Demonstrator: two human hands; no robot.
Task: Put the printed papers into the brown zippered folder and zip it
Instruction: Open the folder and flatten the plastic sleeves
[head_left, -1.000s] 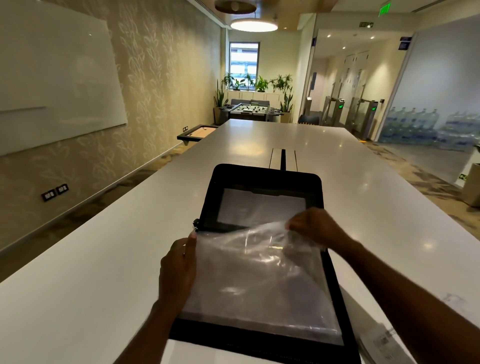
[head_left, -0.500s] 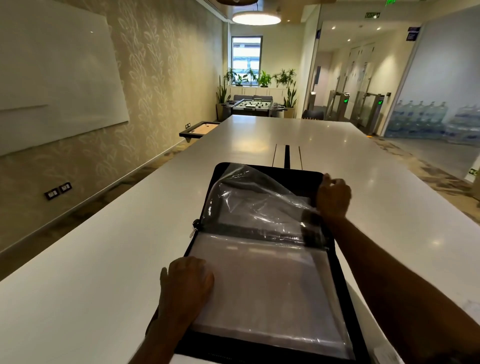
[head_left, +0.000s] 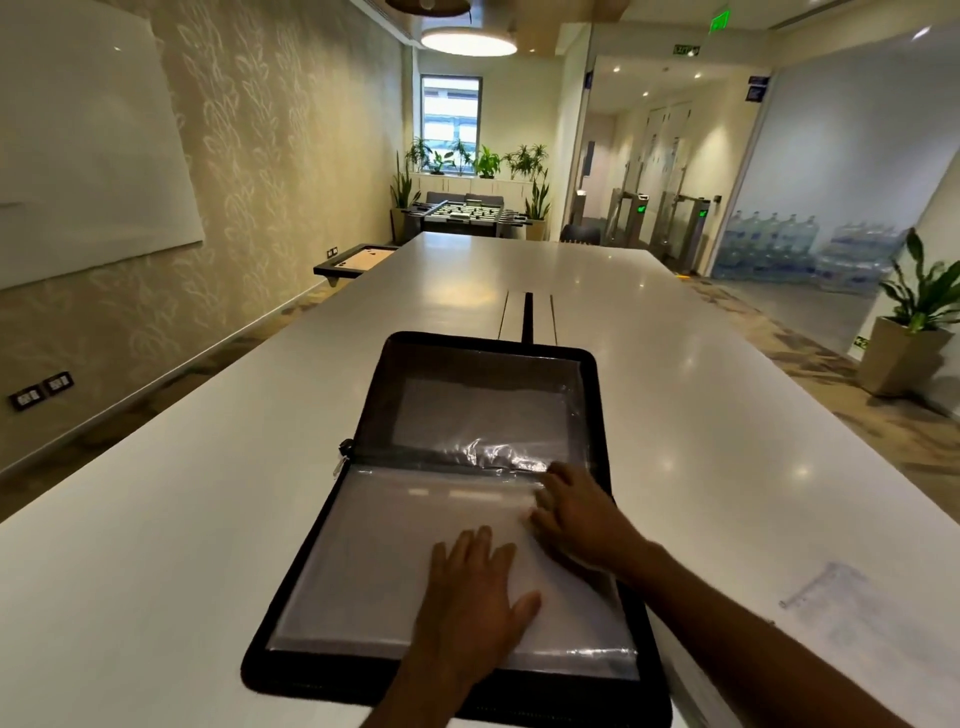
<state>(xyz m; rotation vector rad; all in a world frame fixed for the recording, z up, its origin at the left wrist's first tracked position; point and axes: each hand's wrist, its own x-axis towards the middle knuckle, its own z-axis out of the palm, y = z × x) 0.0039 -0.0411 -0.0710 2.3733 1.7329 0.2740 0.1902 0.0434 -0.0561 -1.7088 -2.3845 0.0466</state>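
The dark zippered folder (head_left: 597, 395) lies open flat on the white table (head_left: 182, 519), its spine running left to right. Clear plastic sleeves (head_left: 363, 561) cover both halves, with a pale sheet showing under the far one. My left hand (head_left: 472, 597) rests flat, fingers spread, on the near sleeve. My right hand (head_left: 576, 514) lies palm down on the same sleeve near the spine, fingertips at its right part. A zipper pull (head_left: 345, 449) sticks out at the spine's left end. A printed paper (head_left: 852, 613) lies on the table to the right.
A cable slot (head_left: 527, 317) runs along the table's middle just beyond the folder. A potted plant (head_left: 909, 332) stands on the floor at the right. A whiteboard (head_left: 88, 150) hangs on the left wall. A foosball table (head_left: 467, 213) sits beyond the table's far end.
The lifted plastic sleeve has been turned over onto the far half and lies flat. My right hand came back from the far right corner to the near sleeve; my left hand slid right.
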